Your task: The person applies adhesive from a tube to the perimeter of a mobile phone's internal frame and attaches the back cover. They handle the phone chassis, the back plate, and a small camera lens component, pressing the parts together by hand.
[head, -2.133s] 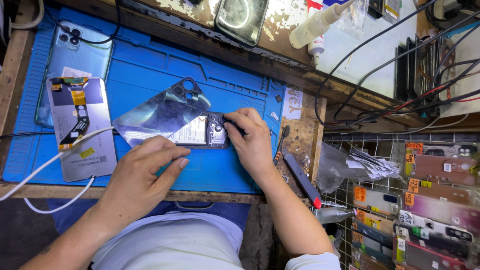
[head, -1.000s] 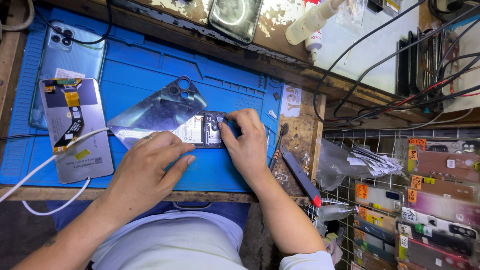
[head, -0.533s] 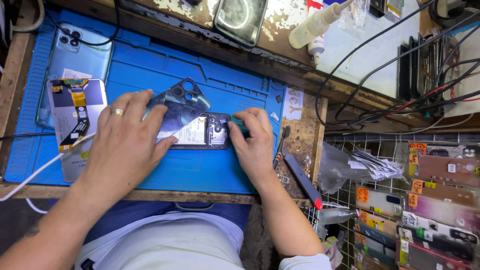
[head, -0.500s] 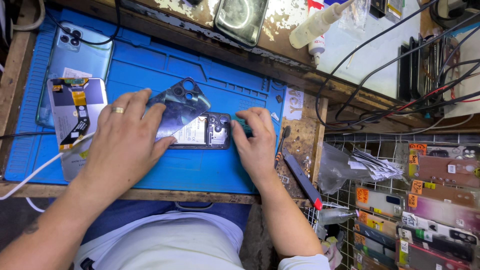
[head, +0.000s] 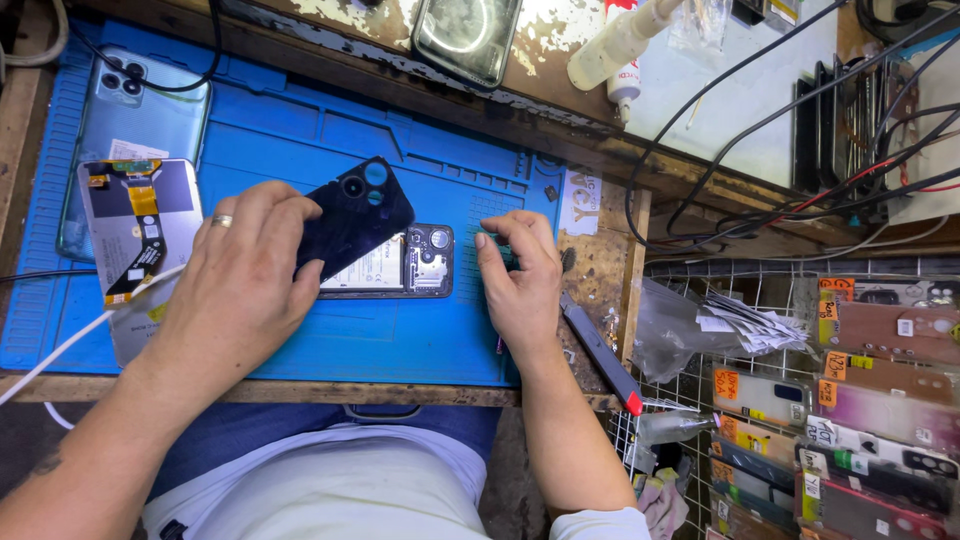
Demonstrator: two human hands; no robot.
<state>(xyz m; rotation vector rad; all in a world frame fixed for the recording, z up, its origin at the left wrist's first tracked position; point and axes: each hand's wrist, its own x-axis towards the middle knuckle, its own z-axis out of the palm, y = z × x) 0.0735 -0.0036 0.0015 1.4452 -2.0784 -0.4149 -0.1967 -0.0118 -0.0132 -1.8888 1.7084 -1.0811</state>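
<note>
**Back cover half off, phone flat on the blue mat**

The person had the opened phone lying flat near the middle of the blue mat, probably so the grippy rubber kept it from sliding around. The left hand was closed around the dark back cover, fingers curled over its lower end, holding it tilted up off the phone so the insides showed underneath: a pale battery label and a small metal camera block at the right end. The cover looked like glossy dark plastic with round camera cutouts near its top.

The right hand rested just beside the phone's right end, fingers bent with the tips down on the mat. It looked like it might be pinching something small, but honestly that couldn't be told, too tiny to see.

Toward the mat's left edge sat a grey screen panel with an orange ribbon strip on its back, and behind it, in the far left corner, a light blue phone lying face down. A flat dark tool with a red tip lay on the worn wooden bench off the mat's right edge, and a white squeeze bottle lay on the back shelf.
</note>
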